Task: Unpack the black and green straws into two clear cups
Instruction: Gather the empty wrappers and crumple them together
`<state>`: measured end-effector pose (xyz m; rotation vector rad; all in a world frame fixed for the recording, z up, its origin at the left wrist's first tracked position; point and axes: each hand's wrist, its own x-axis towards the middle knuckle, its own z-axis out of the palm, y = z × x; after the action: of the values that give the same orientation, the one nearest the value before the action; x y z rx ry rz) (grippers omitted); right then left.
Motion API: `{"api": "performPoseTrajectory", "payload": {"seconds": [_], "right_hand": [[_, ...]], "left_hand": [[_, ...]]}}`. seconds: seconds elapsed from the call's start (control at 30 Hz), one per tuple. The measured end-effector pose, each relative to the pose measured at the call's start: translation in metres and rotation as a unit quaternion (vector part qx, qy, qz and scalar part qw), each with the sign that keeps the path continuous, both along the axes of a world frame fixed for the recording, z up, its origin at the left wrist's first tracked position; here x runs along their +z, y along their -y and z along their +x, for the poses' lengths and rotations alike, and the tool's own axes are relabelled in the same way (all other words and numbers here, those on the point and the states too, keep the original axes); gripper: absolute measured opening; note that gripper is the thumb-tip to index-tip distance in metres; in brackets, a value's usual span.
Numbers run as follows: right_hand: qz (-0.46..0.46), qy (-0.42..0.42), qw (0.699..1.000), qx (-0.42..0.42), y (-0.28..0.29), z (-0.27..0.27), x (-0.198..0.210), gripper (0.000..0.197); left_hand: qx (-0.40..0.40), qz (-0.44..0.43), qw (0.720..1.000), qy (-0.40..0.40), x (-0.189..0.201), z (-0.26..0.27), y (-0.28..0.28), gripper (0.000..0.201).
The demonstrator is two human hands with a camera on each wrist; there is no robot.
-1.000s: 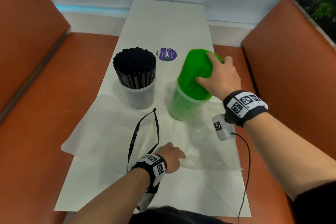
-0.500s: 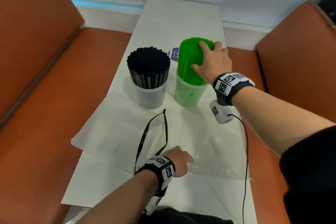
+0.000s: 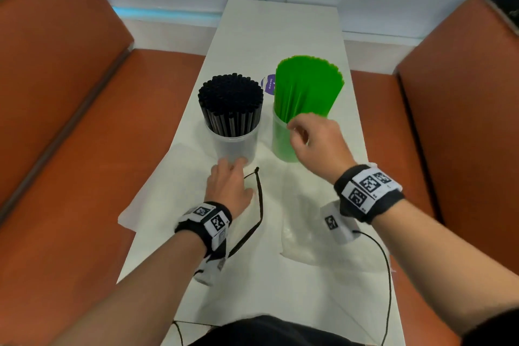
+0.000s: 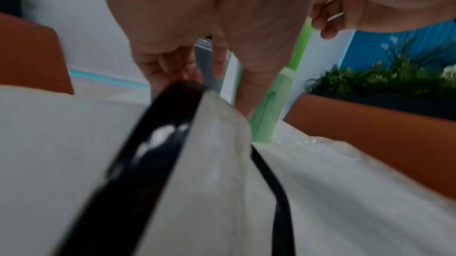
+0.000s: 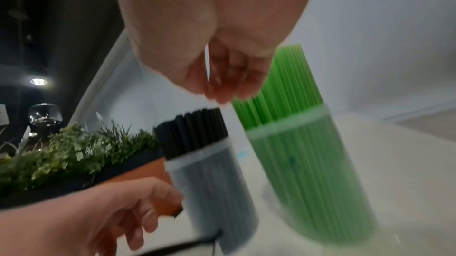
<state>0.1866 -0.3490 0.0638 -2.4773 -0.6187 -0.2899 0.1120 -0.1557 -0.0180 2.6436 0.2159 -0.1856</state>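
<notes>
Black straws (image 3: 230,101) stand upright in a clear cup (image 3: 235,147) on the white table (image 3: 280,22). Beside it on the right, green straws (image 3: 307,87) fan out of a second clear cup (image 3: 280,143). My left hand (image 3: 229,177) lies flat with straight fingers, its tips at the base of the black-straw cup. My right hand (image 3: 307,139) hovers in front of the green cup with loosely curled fingers, holds nothing and is clear of the straws. The right wrist view shows those curled fingers (image 5: 229,84) just off the green straws (image 5: 283,94).
Two empty clear plastic bags lie flat under my hands, one (image 3: 168,191) with a black strip (image 3: 259,205), the other (image 3: 306,222) to the right. A purple sticker (image 3: 268,84) sits behind the cups. Orange benches (image 3: 70,121) flank the narrow table. A cable (image 3: 389,267) hangs from my right wrist.
My right hand has let go of the green straws and drawn back towards me. My left hand has moved forward from the bag to the base of the black-straw cup.
</notes>
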Motion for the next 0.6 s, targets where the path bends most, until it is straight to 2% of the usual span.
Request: {"api": "performPoseTrajectory", "payload": {"seconds": [0.07,0.17,0.23,0.3,0.4,0.43,0.5,0.53,0.6], "right_hand": [[-0.047,-0.127,0.99,0.047,-0.004,-0.014,-0.03,0.031],[-0.105,-0.3,0.945,0.071,-0.002,-0.028,-0.071,0.056],[-0.107,-0.347,0.929,0.074,-0.002,-0.033,-0.086,0.07],[-0.096,-0.358,0.925,0.077,-0.004,-0.033,-0.092,0.082],[-0.028,-0.366,0.924,0.109,-0.015,-0.034,-0.088,0.089],[0.021,-0.353,0.926,0.135,-0.019,-0.034,-0.084,0.084],[0.11,-0.298,0.931,0.18,-0.024,-0.034,-0.078,0.055],[0.131,-0.274,0.936,0.178,-0.026,-0.033,-0.075,0.04],[0.155,-0.27,0.944,0.113,-0.022,-0.029,-0.067,0.021]], "left_hand": [[-0.017,0.082,0.992,-0.091,0.001,-0.007,-0.01,0.059],[-0.024,0.044,0.993,-0.11,0.009,-0.018,-0.021,0.044],[-0.031,0.009,0.996,-0.077,0.024,-0.023,-0.028,0.051],[-0.076,0.004,0.996,-0.047,0.043,-0.026,-0.031,0.053],[-0.147,-0.034,0.989,0.007,0.076,-0.033,-0.032,0.047],[-0.156,-0.052,0.986,0.03,0.086,-0.035,-0.032,0.043],[-0.163,-0.074,0.981,0.075,0.102,-0.039,-0.033,0.037],[-0.164,-0.078,0.979,0.092,0.11,-0.042,-0.035,0.034],[-0.166,-0.083,0.978,0.09,0.12,-0.041,-0.039,0.025]]}}
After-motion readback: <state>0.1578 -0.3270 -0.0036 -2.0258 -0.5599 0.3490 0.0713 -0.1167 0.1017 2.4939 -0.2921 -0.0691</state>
